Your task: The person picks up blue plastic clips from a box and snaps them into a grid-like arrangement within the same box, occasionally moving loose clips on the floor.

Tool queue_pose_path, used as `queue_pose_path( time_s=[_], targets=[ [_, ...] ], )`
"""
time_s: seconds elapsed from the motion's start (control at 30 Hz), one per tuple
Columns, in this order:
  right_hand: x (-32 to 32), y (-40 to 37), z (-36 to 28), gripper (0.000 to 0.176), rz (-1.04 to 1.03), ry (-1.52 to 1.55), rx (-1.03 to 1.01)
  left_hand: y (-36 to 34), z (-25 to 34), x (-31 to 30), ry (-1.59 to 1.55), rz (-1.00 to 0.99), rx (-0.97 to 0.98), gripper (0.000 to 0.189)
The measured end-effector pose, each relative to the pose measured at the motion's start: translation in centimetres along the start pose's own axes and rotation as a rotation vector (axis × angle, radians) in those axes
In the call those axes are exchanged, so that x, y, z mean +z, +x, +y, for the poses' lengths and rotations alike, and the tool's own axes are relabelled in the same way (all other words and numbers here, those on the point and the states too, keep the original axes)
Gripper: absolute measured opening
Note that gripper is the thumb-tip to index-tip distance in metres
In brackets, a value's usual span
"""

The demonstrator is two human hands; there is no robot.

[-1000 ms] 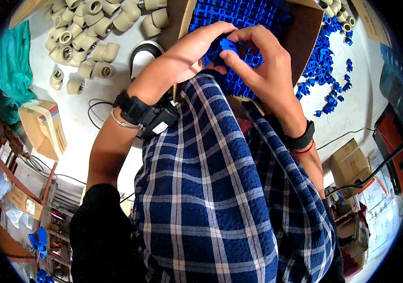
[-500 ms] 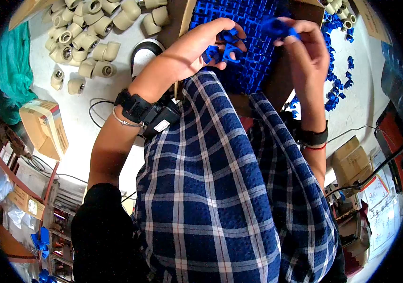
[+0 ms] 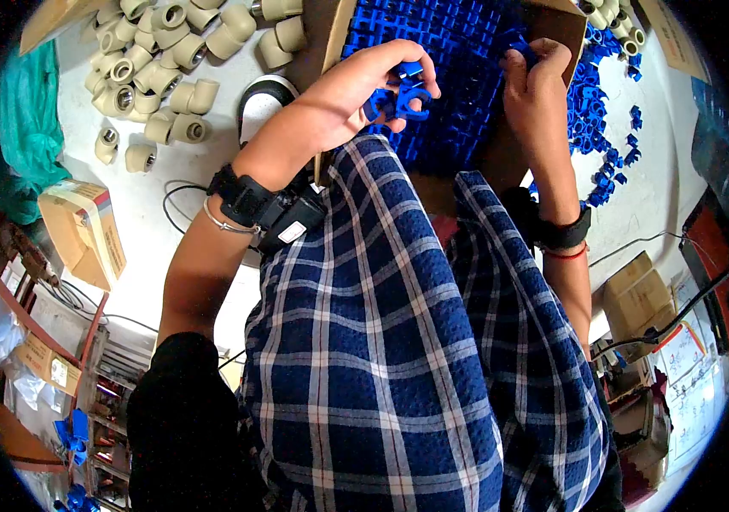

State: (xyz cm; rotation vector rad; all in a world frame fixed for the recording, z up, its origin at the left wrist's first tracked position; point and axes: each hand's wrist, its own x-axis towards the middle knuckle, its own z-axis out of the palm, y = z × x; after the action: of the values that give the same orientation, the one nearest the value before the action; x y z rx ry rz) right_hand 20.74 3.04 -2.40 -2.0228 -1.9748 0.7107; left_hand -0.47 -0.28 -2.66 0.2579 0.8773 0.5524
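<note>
A cardboard box (image 3: 525, 136) in front of me holds blue plastic pipe clips (image 3: 445, 128) laid in close rows. My left hand (image 3: 364, 94), above the box's left side, curls around several loose blue pipe clips (image 3: 411, 98). Near the right wall of the box, my right hand (image 3: 539, 85) has its thumb and fingers closed on a blue pipe clip (image 3: 515, 44), which is partly hidden and dark against the rows behind it.
Beige pipe elbows (image 3: 164, 77) lie in a heap on the floor at the left. More loose blue clips (image 3: 590, 111) are scattered right of the box. An open small carton (image 3: 83, 230) stands at far left, beneath green plastic sheeting (image 3: 27, 128). A shoe (image 3: 266, 102) is beside the box.
My right hand has moved slightly down and turned, bringing its blue clip lower, close to the rows by the right wall. My left hand stays nearly in place with its clips shifted a little.
</note>
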Motion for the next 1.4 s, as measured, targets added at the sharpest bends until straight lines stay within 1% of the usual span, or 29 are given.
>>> queue_pose_path(
  time_s=[0.1, 0.17, 0.2, 0.23, 0.27, 0.3, 0.37, 0.43, 0.53, 0.57, 0.63, 0.67, 0.77, 0.8, 0.87, 0.9, 0.97, 1.0, 1.03, 1.07, 1.1, 1.13, 1.17, 1.2, 1.23, 1.27, 1.3, 1.33, 1.4],
  targets=[
    [0.6, 0.3, 1.3, 0.029, -0.005, 0.028, -0.040, -0.1, 0.2, 0.2, 0.008, 0.017, -0.008, 0.027],
    [0.9, 0.6, 2.3, 0.034, 0.041, 0.274, -0.143, -0.1, 0.1, 0.2, 0.013, 0.027, -0.013, 0.027],
    [0.8, 0.5, 2.4, 0.034, 0.040, 0.272, -0.142, 0.1, 0.0, 0.1, 0.017, 0.010, 0.007, 0.027],
    [0.7, 0.4, 2.6, 0.033, 0.036, 0.351, -0.166, 0.1, 0.0, 0.0, 0.022, -0.007, 0.027, 0.028],
    [0.4, 0.1, 2.2, 0.032, 0.032, 0.429, -0.188, 0.2, -0.1, 0.0, 0.021, -0.007, 0.026, 0.028],
    [0.3, -0.3, 1.8, 0.032, 0.032, 0.429, -0.186, 0.2, -0.2, 0.1, 0.003, 0.020, 0.019, 0.030],
    [0.1, -1.7, 0.2, 0.032, 0.000, 0.465, -0.439, 0.1, -0.1, 0.1, -0.014, 0.049, 0.012, 0.032],
    [-0.6, -3.4, -2.0, 0.034, -0.108, 0.475, -0.482, -0.2, 0.3, 0.3, -0.017, 0.050, -0.102, 0.037],
    [-0.9, -4.4, -3.6, 0.028, -0.165, 0.369, -0.666, -0.1, 0.0, 0.7, 0.059, 0.117, -0.129, 0.039],
    [-0.9, -4.2, -4.0, 0.030, -0.186, 0.341, -0.754, -0.2, -0.1, 0.7, 0.058, 0.117, -0.129, 0.039],
    [-0.7, -4.3, -4.3, 0.031, -0.169, 0.219, -0.847, -0.3, -0.1, 0.7, 0.086, 0.067, -0.103, 0.039],
    [-0.7, -4.4, -4.4, 0.031, -0.168, 0.219, -0.845, -0.5, 0.0, 1.3, 0.082, 0.160, -0.062, 0.037],
    [-1.5, -5.1, -4.7, 0.028, -0.154, 0.197, -0.803, -0.2, 0.0, 1.0, 0.112, 0.175, -0.098, 0.031],
    [-2.1, -4.9, -4.9, 0.026, -0.192, 0.187, -0.787, -0.2, 0.0, 1.0, 0.112, 0.174, -0.099, 0.031],
    [-2.4, -4.8, -4.0, 0.023, -0.223, 0.220, -0.707, -0.3, 0.0, 1.3, 0.164, 0.158, -0.053, 0.027],
    [-1.6, -4.6, -3.1, 0.029, -0.043, 0.278, -0.720, -0.3, 0.2, 1.3, 0.164, 0.158, -0.053, 0.027],
    [-0.9, -3.6, -2.2, 0.029, 0.139, 0.363, -0.472, -0.6, 0.5, 1.3, 0.071, 0.066, -0.119, 0.026],
    [-1.0, -2.7, -2.0, 0.026, 0.123, 0.322, -0.384, -0.4, 0.4, 1.0, 0.079, 0.020, -0.101, 0.026],
    [-1.3, -1.7, -1.8, 0.025, 0.106, 0.281, -0.296, -0.5, 0.5, 0.8, 0.079, 0.021, -0.102, 0.026],
    [-1.5, -1.2, -1.5, 0.024, 0.007, 0.122, -0.179, -0.8, 0.8, 0.7, 0.033, -0.030, -0.117, 0.025],
    [-1.1, -0.7, -0.7, 0.024, -0.018, 0.130, -0.122, -1.0, 1.0, 0.5, -0.013, -0.081, -0.131, 0.023],
    [-0.4, -0.2, 0.4, 0.023, -0.037, 0.108, -0.117, -1.3, 0.9, -0.1, -0.093, -0.151, -0.041, 0.022],
    [0.0, 0.1, 1.1, 0.023, -0.057, 0.084, -0.112, -2.1, 1.6, -0.6, -0.049, -0.258, 0.052, 0.021],
    [-0.1, 0.1, 0.9, 0.023, -0.058, 0.083, -0.111, -2.7, 2.1, -0.6, -0.160, -0.257, 0.124, 0.023],
    [0.0, 0.1, 0.5, 0.022, -0.109, 0.044, -0.078, -3.2, 2.4, -0.8, -0.270, -0.252, 0.197, 0.026],
    [0.1, 0.1, 0.2, 0.022, -0.160, 0.007, -0.047, -3.3, 2.6, -1.9, -0.285, -0.324, 0.231, 0.025],
    [0.5, 0.1, 0.4, 0.022, -0.160, 0.011, -0.048, -3.4, 2.8, -2.7, -0.300, -0.395, 0.264, 0.025],
    [1.0, 0.0, 0.8, 0.022, -0.137, 0.008, -0.067, -3.9, 2.5, -3.3, -0.302, -0.356, 0.353, 0.027],
    [1.2, -0.1, 1.2, 0.022, -0.113, 0.003, -0.087, -4.7, 2.6, -4.2, -0.238, -0.191, 0.338, 0.027]
  ],
)
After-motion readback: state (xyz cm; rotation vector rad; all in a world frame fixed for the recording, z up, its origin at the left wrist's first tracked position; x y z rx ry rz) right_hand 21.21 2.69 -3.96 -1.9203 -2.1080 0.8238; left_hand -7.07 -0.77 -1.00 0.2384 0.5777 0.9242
